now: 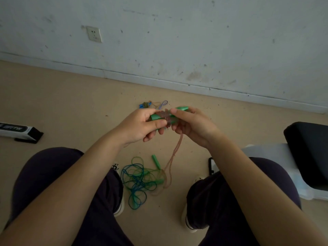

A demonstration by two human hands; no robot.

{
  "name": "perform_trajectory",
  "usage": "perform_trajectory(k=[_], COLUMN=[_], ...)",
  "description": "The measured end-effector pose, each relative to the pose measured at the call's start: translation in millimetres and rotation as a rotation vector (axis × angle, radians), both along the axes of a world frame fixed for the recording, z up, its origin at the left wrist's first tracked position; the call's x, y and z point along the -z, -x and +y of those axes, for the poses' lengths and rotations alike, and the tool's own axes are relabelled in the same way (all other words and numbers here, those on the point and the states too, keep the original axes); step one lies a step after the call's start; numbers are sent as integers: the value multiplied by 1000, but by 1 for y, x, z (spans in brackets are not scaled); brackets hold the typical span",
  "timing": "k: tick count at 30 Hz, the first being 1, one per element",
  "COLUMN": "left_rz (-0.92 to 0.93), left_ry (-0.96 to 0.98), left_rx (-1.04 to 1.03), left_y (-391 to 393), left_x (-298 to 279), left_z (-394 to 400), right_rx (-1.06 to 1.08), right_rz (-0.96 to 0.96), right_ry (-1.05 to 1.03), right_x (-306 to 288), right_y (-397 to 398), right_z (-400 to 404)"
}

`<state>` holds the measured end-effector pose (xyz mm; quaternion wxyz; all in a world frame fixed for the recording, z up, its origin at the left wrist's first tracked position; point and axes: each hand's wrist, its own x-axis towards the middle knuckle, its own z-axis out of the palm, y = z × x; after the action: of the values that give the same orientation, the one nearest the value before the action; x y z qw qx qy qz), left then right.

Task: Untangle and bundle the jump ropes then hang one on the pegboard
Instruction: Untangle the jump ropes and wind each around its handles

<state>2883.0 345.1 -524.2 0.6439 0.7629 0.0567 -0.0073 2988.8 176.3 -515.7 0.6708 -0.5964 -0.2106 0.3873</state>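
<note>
My left hand grips a pair of green jump-rope handles held side by side, with pinkish rope wound round their middle. My right hand pinches that rope at the handles. The loose pink strand hangs down from my hands to the floor. Between my feet lies a tangle of blue and green ropes with another green handle sticking out of it. A small bundled rope with blue handles lies further off near the wall.
A white and black box lies on the floor at the left. A black cushion on a white base sits at the right, with a dark phone-like object beside it. A wall with a socket runs ahead.
</note>
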Motion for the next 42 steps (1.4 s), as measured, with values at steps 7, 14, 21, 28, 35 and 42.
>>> perform_trajectory(k=[7,14,21,28,35,42], left_rz=[255,406,210,55,-26,-3], left_ry=[166,-67,72,212,184,100], left_rx=[188,364,198,-101,-268,-507], left_y=[1,2,1,-1,-1,-4], left_x=[-3,-7,-5,-8,-5,-6], left_z=[6,8,0,8,1,7], right_rx=[-1,-111,-128,-71,-7,-34], right_rz=[-239,-310,-180,-145,-426,-629], right_ry=[101,164,32,58,254,321], right_x=[-1,-4,-3,-4,-5,-4], right_y=[-1,-2,8,5,9,10], right_z=[-1,-6,2,1,9,7])
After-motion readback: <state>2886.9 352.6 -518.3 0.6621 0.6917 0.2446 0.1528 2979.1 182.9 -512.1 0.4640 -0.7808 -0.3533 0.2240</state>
